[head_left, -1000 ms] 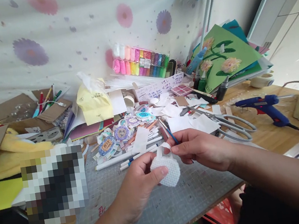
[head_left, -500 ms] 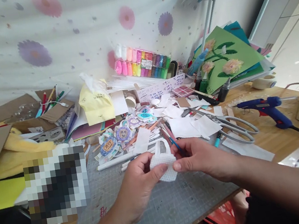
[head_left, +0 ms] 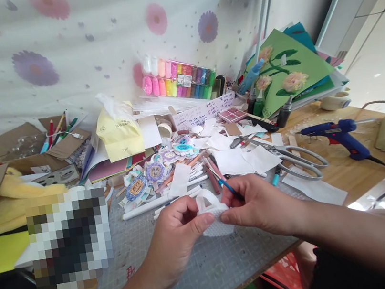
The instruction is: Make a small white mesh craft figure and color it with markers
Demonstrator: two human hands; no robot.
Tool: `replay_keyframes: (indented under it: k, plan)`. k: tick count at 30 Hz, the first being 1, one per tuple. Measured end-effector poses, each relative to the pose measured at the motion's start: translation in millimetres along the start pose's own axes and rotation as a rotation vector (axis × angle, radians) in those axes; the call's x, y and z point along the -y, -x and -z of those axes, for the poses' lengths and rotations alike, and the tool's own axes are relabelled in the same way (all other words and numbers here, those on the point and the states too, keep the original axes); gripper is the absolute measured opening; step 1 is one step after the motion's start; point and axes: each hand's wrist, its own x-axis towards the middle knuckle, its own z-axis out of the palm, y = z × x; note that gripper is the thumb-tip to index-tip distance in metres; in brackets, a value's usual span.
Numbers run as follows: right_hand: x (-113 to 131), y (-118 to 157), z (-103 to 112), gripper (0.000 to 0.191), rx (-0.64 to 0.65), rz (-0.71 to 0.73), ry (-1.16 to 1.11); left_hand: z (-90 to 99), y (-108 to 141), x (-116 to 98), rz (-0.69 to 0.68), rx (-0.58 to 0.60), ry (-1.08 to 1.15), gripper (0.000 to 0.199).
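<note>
A small white bag (head_left: 218,227) with a woven-looking surface and a looped handle (head_left: 206,197) is held over the grey cutting mat (head_left: 212,276). My left hand (head_left: 182,223) grips its left side, thumb pressed on the front near the rim. On the other side, my right hand (head_left: 246,201) pinches the rim between thumb and fingers. A thin paintbrush (head_left: 228,187) with a blue handle is tucked in the right hand, its tip pointing up and away. Just beyond lie white pens (head_left: 161,203) and round badge-like pieces (head_left: 155,172) in purple, blue and orange.
Large grey scissors (head_left: 290,154) and white paper scraps (head_left: 231,160) lie beyond my right hand. A blue glue gun (head_left: 335,130) rests on the wooden table at right. Coloured clay packs (head_left: 179,80), a yellow tissue pack (head_left: 120,132) and a cardboard box (head_left: 14,142) stand at the back.
The small bag has turned and tipped in my hands, so its handle now leans and shows as a rounder loop. The view has shifted slightly to the right.
</note>
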Motion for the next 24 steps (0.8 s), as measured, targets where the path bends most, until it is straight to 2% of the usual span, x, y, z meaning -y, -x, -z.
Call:
replay_keyframes:
  k: [4, 8, 14, 19, 24]
  plan:
    - [2.1, 0.2, 2.0, 0.020, 0.014, 0.005, -0.041, -0.3, 0.1, -1.2, 0.004, 0.022, 0.031, 0.027]
    - [1.5, -2.3, 7.3, 0.022, -0.024, 0.014, -0.074, -0.5, -1.4, -4.7, 0.051, 0.074, 0.084, 0.024]
    - [-4.6, -6.2, 7.5, 0.025, -0.007, -0.016, -0.033, -1.2, -3.2, -5.8, 0.089, -0.024, 0.104, 0.024]
    - [-7.1, -5.8, 5.0, 0.027, -0.040, -0.044, 0.013, -1.8, -3.0, -4.3, 0.084, 0.031, 0.161, 0.025]
    - [-5.9, -7.2, 6.2, 0.027, -0.012, -0.003, -0.113, 0.1, -5.0, -2.5, 0.036, -0.011, 0.160, 0.020]
